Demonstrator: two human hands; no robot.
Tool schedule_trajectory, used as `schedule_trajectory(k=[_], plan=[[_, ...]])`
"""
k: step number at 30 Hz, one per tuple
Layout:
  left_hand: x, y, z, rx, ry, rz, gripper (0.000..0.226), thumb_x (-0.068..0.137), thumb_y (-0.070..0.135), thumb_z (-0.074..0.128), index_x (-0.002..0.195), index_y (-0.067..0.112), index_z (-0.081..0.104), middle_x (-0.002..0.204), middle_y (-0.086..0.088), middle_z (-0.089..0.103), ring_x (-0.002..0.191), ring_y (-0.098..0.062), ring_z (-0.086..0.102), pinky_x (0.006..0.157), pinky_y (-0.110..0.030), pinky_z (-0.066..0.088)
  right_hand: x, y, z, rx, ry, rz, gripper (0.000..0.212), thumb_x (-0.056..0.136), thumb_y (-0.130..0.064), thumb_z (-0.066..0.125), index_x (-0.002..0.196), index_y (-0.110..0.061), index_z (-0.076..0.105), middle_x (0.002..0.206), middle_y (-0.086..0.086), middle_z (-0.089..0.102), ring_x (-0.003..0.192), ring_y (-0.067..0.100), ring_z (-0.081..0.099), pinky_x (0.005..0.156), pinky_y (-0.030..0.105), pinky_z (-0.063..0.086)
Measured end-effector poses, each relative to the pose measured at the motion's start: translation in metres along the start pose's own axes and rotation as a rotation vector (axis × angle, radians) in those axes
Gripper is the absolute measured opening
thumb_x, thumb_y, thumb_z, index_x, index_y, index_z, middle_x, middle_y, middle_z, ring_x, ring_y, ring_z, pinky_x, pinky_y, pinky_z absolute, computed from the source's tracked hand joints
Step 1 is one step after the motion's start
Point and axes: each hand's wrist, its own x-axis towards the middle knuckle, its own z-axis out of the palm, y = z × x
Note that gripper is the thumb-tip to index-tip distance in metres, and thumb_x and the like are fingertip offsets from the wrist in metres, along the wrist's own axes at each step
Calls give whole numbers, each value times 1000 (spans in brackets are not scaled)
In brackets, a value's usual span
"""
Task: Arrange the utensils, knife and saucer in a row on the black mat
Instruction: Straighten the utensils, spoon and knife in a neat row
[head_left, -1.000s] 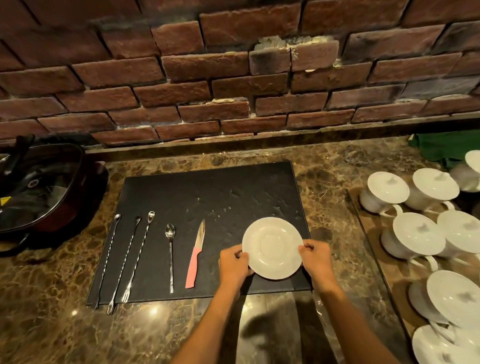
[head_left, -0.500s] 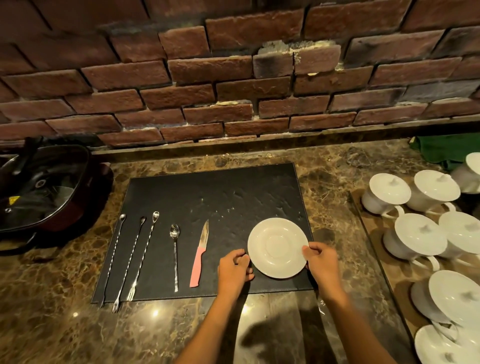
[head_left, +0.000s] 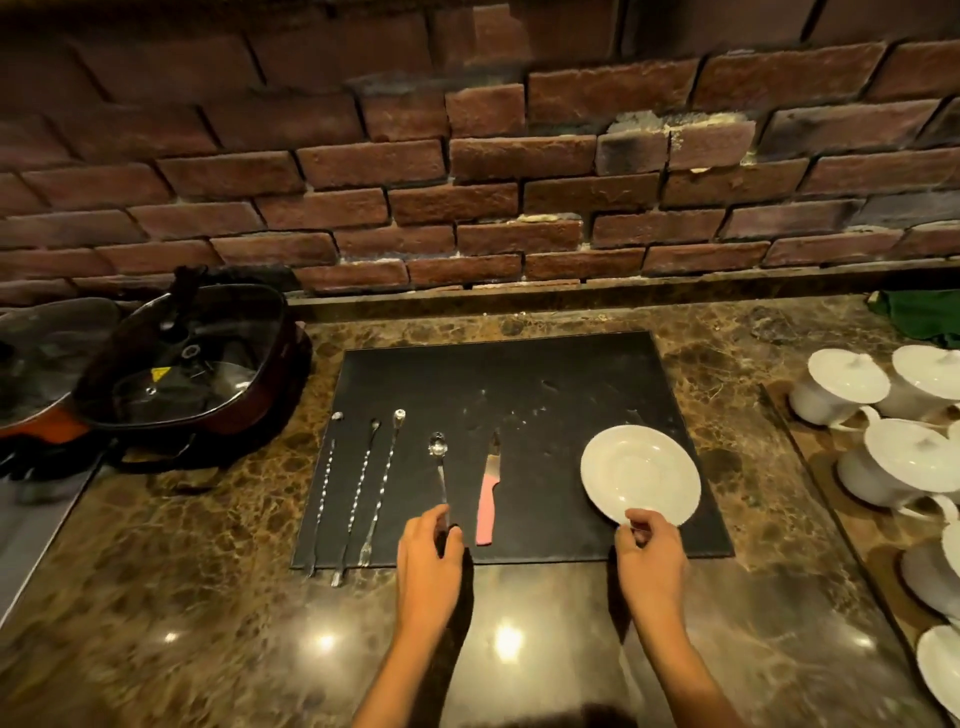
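Note:
A black mat (head_left: 519, 374) lies on the marble counter. On its left part lie three long twisted bar utensils (head_left: 358, 488) side by side, then a short spoon (head_left: 439, 457), then a pink-handled knife (head_left: 488, 493). A white saucer (head_left: 640, 474) rests at the mat's right. My left hand (head_left: 428, 551) lies over the near end of the spoon's handle, fingers curled on it. My right hand (head_left: 649, 545) pinches the saucer's near rim.
A lidded dark pan (head_left: 192, 364) and a second glass lid (head_left: 47, 343) stand at the left. White lidded cups (head_left: 914, 457) crowd a tray at the right. A green cloth (head_left: 924, 314) lies at the back right. A brick wall (head_left: 467, 182) backs the counter.
My left hand has left the saucer and moved left onto the spoon's handle. My right hand slid along the saucer's rim to its near edge. The view has shifted right.

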Motion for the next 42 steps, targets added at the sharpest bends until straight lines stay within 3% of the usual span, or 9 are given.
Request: schedule_trajectory(k=[3, 5, 10, 19, 24, 31, 35, 38, 42], plan=[[3, -36, -46, 88, 16, 63, 38, 100, 15, 59, 138, 14, 57, 133, -3, 55, 126, -20, 47, 103, -26, 33, -40, -7, 34, 7, -55, 34, 24, 87, -3, 57, 110, -5, 62, 108, 19, 60, 89, 22, 55, 82, 27, 38], [9, -57, -74, 143, 15, 77, 41, 101, 19, 58, 141, 16, 52, 139, -1, 50, 130, -18, 42, 103, -23, 28, -64, -13, 57, -2, -72, 48, 24, 86, -4, 56, 109, -6, 62, 107, 17, 61, 91, 24, 57, 84, 28, 40], [35, -108, -140, 319, -11, 113, 57, 101, 32, 55, 154, 23, 37, 164, -6, 28, 153, -26, 24, 123, -42, 25, -118, -40, 119, 23, -106, 44, 18, 85, -2, 56, 97, -16, 61, 100, 13, 61, 89, 25, 57, 81, 32, 43], [107, -171, -197, 659, -73, 310, 68, 104, 51, 29, 163, 26, 6, 172, -3, -7, 157, -19, -12, 131, -43, 6, -153, -80, 208, 13, -151, 3, 19, 86, -2, 57, 98, -15, 62, 101, 10, 62, 88, 20, 57, 82, 29, 41], [147, -181, -200, 770, -104, 347, 78, 93, 62, 2, 163, 28, 8, 172, -4, -1, 160, -26, -3, 129, -43, 5, -140, -91, 241, -66, -182, -23, 19, 86, -3, 54, 99, -13, 64, 98, 9, 66, 89, 21, 60, 83, 28, 43], [184, -190, -186, 801, -146, 366, 74, 96, 65, 6, 162, 31, 9, 172, -4, 5, 157, -23, -5, 129, -47, 11, -115, -99, 271, -157, -188, -15, 19, 89, -5, 50, 100, -10, 65, 98, 10, 67, 92, 26, 60, 83, 32, 45], [190, -185, -178, 824, -142, 377, 81, 98, 66, -3, 157, 26, 35, 166, -10, 30, 154, -34, 28, 122, -53, 29, -104, -101, 282, -210, -184, -14, 17, 90, -8, 49, 98, -9, 64, 95, 13, 67, 90, 30, 61, 81, 38, 48], [191, -191, -175, 831, -107, 421, 65, 102, 56, 19, 152, 24, 46, 159, -12, 44, 147, -37, 42, 114, -58, 41, -97, -102, 290, -248, -187, -20, 14, 89, -7, 50, 96, -9, 62, 93, 12, 66, 89, 31, 60, 78, 37, 47], [192, -202, -170, 807, -24, 494, 58, 101, 47, 35, 152, 23, 45, 160, -12, 42, 150, -35, 38, 116, -57, 39, -89, -109, 300, -330, -190, -64, 6, 87, -9, 54, 90, -11, 59, 91, 7, 61, 85, 29, 58, 71, 35, 42]])
